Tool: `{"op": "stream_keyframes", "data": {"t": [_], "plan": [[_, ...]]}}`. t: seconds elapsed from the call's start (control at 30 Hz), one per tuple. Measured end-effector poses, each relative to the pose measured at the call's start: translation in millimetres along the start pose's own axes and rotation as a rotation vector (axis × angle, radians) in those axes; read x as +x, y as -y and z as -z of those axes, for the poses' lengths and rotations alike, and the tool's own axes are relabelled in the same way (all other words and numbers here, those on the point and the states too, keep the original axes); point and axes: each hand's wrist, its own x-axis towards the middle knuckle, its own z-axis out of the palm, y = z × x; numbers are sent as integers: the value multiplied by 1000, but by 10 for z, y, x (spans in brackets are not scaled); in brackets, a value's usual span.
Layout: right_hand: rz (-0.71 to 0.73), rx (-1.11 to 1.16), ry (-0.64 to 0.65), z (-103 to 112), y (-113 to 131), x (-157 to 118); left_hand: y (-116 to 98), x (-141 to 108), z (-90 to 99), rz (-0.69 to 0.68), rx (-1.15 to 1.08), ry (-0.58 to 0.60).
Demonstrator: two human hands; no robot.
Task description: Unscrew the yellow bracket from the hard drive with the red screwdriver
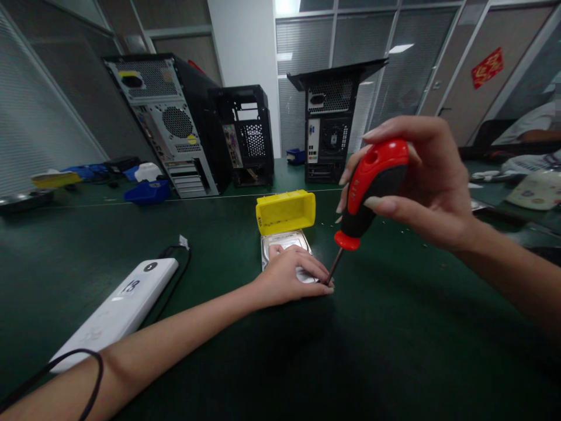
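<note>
A silver hard drive (287, 238) lies flat on the dark green table, partly covered by my left hand (294, 272). That hand is closed over its near right corner, with thumb and fingertips gathered there. In my right hand (421, 181) is a screwdriver (372, 187) with a red and black handle, tilted so that its shaft runs down to the left. The screwdriver's tip meets the left fingertips at the drive's corner; whatever it touches there is hidden. A yellow plastic bin (287, 211) lies right behind the drive, its opening facing me, with small dark bits inside.
Small loose screws (405, 230) are scattered right of the bin. A white power strip (118, 310) with a black cable lies at left. Computer cases (175, 128) stand along the back, near a blue bin (148, 192). Another person (532, 126) sits at far right.
</note>
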Motion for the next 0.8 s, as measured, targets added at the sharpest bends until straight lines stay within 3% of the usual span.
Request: {"op": "stream_keyframes", "data": {"t": [0.8], "plan": [[-7, -35, -71, 2, -71, 29, 54, -17, -40, -2, -29, -44]]}}
